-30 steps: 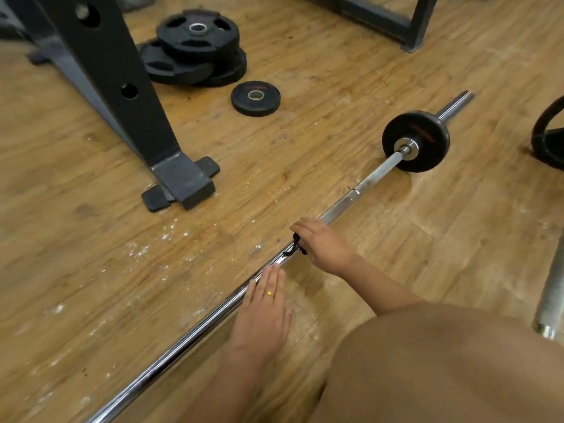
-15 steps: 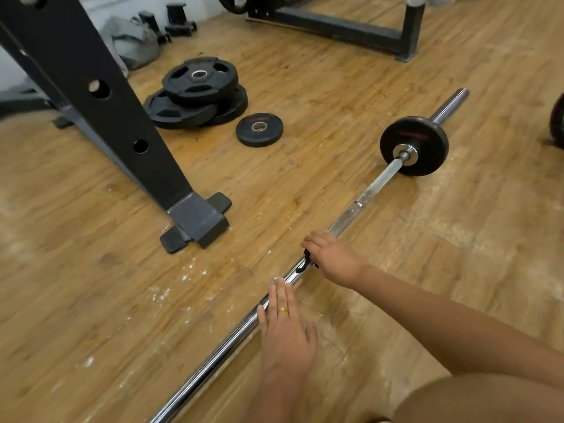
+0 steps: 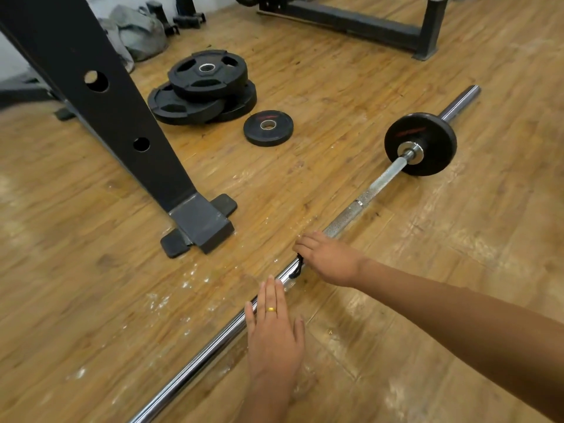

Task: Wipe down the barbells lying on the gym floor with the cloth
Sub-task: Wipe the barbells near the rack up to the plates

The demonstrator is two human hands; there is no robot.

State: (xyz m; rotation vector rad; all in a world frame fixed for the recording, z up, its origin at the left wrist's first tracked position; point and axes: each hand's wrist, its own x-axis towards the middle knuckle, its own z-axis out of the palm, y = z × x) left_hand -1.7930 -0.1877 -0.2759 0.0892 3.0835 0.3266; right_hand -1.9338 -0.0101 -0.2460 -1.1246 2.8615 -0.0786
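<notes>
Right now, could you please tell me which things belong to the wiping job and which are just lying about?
In the job:
barbell
dark cloth, in the grip of the right hand
left hand, flat on the barbell

Lying about:
stacked plates
small loose plate
rack upright
grey bag

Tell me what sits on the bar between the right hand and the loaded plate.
In the head view, only bare knurled barbell shaft runs from the right hand to the weight plate; nothing rests on it.
</notes>
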